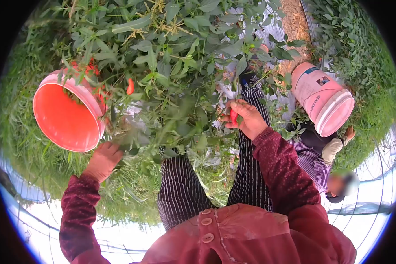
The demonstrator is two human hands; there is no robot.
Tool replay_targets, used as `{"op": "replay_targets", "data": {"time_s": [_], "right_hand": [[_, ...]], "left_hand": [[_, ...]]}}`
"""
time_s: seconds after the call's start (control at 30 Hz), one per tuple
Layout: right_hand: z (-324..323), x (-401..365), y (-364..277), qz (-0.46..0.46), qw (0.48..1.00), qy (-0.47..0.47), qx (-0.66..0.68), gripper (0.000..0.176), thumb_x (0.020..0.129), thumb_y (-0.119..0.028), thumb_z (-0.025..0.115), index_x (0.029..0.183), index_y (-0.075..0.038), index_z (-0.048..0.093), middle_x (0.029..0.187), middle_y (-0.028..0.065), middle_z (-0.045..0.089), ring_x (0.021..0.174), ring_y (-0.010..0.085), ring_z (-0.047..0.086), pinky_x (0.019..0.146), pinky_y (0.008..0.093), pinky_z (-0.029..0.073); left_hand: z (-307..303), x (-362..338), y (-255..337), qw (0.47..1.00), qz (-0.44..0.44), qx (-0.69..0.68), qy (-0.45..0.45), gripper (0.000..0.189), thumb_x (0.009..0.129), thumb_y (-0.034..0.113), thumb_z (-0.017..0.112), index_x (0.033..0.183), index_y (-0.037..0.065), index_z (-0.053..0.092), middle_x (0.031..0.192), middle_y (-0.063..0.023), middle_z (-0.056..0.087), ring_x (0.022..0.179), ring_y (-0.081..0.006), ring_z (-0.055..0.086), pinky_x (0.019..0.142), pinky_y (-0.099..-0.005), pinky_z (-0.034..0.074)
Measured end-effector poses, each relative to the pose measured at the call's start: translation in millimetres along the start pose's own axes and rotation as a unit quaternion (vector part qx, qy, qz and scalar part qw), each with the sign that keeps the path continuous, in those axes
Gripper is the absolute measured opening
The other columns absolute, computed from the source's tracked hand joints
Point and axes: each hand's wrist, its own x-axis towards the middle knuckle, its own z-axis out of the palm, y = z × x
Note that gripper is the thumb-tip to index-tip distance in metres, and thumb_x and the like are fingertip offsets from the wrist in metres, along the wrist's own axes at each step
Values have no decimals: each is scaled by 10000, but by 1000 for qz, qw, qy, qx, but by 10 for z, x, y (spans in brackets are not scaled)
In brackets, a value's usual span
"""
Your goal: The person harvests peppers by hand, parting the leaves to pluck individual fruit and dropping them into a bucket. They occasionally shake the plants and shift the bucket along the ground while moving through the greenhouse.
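— What does the right hand (247, 119) have?

— Its grip is closed around a small red pepper (233, 117). The fingers curl over the top, and only a strip of red shows between them and the thumb. The pepper sits at the right edge of the pepper plant (171, 66), in front of the person's striped trousers (250, 176).

— And the left hand (103, 160)?

— It is lower left, back of the hand toward the camera, with the fingertips pushed into the leaves. I cannot tell whether that grip is open or closed, or whether it has anything in it.

— What lies near it?

— An orange bucket (68, 121) is just above it, tilted with its mouth toward the camera and partly pressed into the foliage. Bits of red show among the leaves at its upper rim. Another ripe pepper (130, 86) hangs on the plant to the right of the bucket, well apart from both hands.

— Anything farther out?

— At the right, a co-worker's gloved hand (332, 149) sits below a pale pink bucket (323, 99), which is also tipped, in the gap between plant rows.
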Motion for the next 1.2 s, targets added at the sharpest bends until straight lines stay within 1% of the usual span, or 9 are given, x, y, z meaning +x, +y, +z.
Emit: {"op": "replay_targets", "data": {"time_s": [0.2,0.33,0.53,0.67,0.73,0.83,1.07,1.13,1.2], "right_hand": [[27,97,59,-8,986,-95,-134,162,816,-140,663,949,-53,633,808,13,620,743,109,594,682,298,508],[229,10,108,-20,990,-97,-101,156,824,-115,647,948,-21,642,802,23,611,671,88,565,640,257,491],[241,-298,168,20,986,-165,32,281,868,-139,610,1113,-15,550,884,54,583,699,142,608,630,294,533],[202,-439,210,-4,972,-229,57,243,849,-81,613,1074,-10,555,926,79,600,830,219,645,666,313,539],[205,-454,254,15,977,-201,66,236,839,-66,623,1059,-8,562,933,86,612,839,221,647,695,325,540],[314,-460,220,14,968,-248,29,216,845,-84,631,1044,-19,580,930,94,624,848,214,647,731,324,539],[620,-367,454,99,919,-365,-114,314,846,-101,624,1153,-66,568,1041,16,529,945,108,560,769,266,516],[566,-232,594,85,945,-293,-121,336,853,-107,617,1182,-99,551,1012,5,524,935,100,541,752,246,505],[478,-136,674,61,949,-279,-133,342,868,-96,593,1204,-118,535,967,-1,525,841,81,540,692,236,500]], "left_hand": [[52,15,-81,996,-54,-56,31,244,651,41,591,895,45,592,944,-102,572,865,-306,548,742,-366,472],[-56,68,-180,951,-107,-272,97,297,580,28,699,859,25,596,875,-118,604,780,-305,579,672,-358,468],[-336,-52,-612,820,-172,-540,76,166,666,-38,678,790,36,595,809,-19,580,750,-131,558,658,-252,445],[-797,93,-599,743,-230,-622,94,176,804,183,597,847,16,567,766,-22,581,736,-89,554,660,-248,464],[-839,171,-625,789,-217,-568,88,244,826,260,539,825,16,536,761,-40,581,720,-112,560,663,-261,474],[-732,148,-669,617,-261,-722,176,247,819,265,553,815,22,511,748,-62,569,693,-170,551,656,-285,468],[-566,33,-894,643,-223,-729,78,146,807,148,556,845,9,536,737,-72,561,693,-186,553,643,-301,471],[-596,146,-693,928,-83,-363,-15,151,724,38,574,868,3,546,719,-74,561,676,-204,556,628,-299,473],[-467,236,-441,957,-73,-280,-12,253,660,-7,590,911,12,564,748,-83,577,691,-231,584,636,-309,485]]}}
